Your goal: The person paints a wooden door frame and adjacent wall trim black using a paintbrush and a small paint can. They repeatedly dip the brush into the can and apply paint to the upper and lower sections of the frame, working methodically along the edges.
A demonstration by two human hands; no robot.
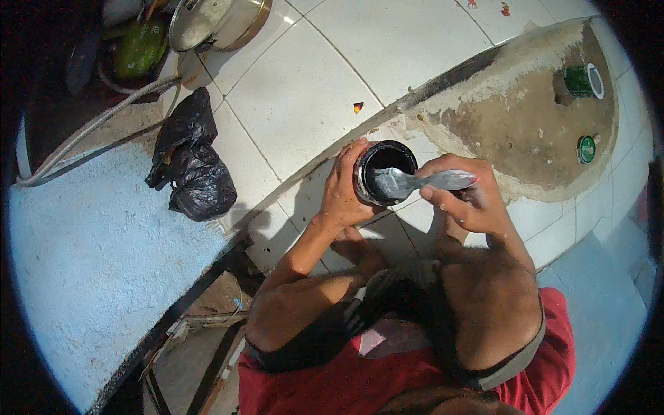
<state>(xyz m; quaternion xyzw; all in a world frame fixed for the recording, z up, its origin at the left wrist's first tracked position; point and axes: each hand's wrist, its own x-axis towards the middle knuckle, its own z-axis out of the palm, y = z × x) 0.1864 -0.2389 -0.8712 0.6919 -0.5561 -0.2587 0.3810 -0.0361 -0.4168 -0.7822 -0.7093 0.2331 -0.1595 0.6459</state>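
My left hand (339, 190) is wrapped round the left side of a dark open can (405, 153), whose mouth faces up toward me. The can's inside is black, and I cannot tell what is at its bottom. In my right hand (477, 200) is a putty knife (394, 184), gripped by its grey-white smeared handle. Its blade, coated with whitish paste, lies over the mouth of the can and seems to dip partly inside; whether it touches the wall is unclear. Both hands are above white floor tiles, in front of my bent knees.
A green tin (575, 81) lies on its side on the bare cement patch (512, 131), with a round green lid (586, 149) nearby. To the left are a black plastic bag (197, 173), a blue-painted ledge (104, 256), a hose (97, 124) and a metal pot (238, 24).
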